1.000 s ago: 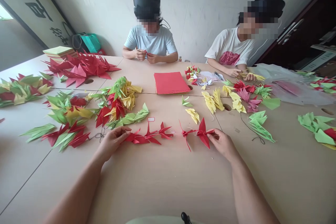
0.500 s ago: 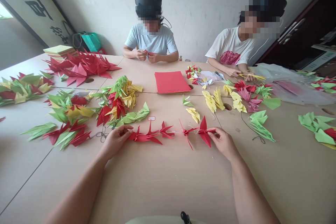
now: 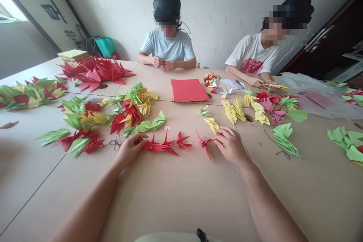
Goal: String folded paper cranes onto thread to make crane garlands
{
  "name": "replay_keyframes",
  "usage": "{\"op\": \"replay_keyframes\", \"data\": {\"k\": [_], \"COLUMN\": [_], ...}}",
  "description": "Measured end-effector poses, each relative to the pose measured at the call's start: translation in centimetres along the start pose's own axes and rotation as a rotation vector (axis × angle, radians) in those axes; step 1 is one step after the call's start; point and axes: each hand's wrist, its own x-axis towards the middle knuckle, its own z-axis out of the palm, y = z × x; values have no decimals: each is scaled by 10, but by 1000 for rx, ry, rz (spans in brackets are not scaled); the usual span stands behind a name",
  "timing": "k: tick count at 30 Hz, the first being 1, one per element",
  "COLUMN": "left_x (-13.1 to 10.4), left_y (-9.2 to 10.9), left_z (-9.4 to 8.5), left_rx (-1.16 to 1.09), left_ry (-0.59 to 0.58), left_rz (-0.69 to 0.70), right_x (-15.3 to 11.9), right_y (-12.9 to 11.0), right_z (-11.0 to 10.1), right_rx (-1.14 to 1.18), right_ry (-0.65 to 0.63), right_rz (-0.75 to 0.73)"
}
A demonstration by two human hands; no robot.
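Note:
My left hand (image 3: 131, 149) pinches the left end of a row of red folded-paper cranes (image 3: 166, 147), strung on a pale thread just above the tabletop. A gap of bare thread parts these from another red paper crane (image 3: 205, 143) on the right. My right hand (image 3: 233, 148) is closed beside that crane, fingertips together at its right wing and the thread. Its fingers cover the outermost red crane on this end. Small outlined tags show by the thread.
Red paper sheets (image 3: 189, 90) lie stacked mid-table. Bunches of green, red and yellow folded paper (image 3: 85, 115) spread left, yellow pieces (image 3: 231, 111) and green ones (image 3: 286, 141) right. A red heap (image 3: 96, 71) sits back left. Two people sit opposite, their hands on folded paper.
My right hand has moved left along the thread toward the inner crane, and the outermost red crane is now hidden by its fingers. My left hand keeps its pinch. The view has shifted slightly.

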Motion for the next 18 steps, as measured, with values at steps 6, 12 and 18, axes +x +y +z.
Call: {"op": "replay_keyframes", "data": {"k": [6, 12, 18], "left_x": [-1, -1, -2], "left_y": [2, 2, -5], "left_z": [0, 0, -2], "left_rx": [-23, -25, -10], "left_ry": [-3, -11, -40], "left_rz": [15, 22, 16], "right_x": [2, 22, 21], "right_y": [-5, -66, -80], "right_z": [-7, 7, 27], "right_rx": [-76, -54, -34], "right_ry": [38, -59, -71], "right_rz": [-20, -166, -174]}}
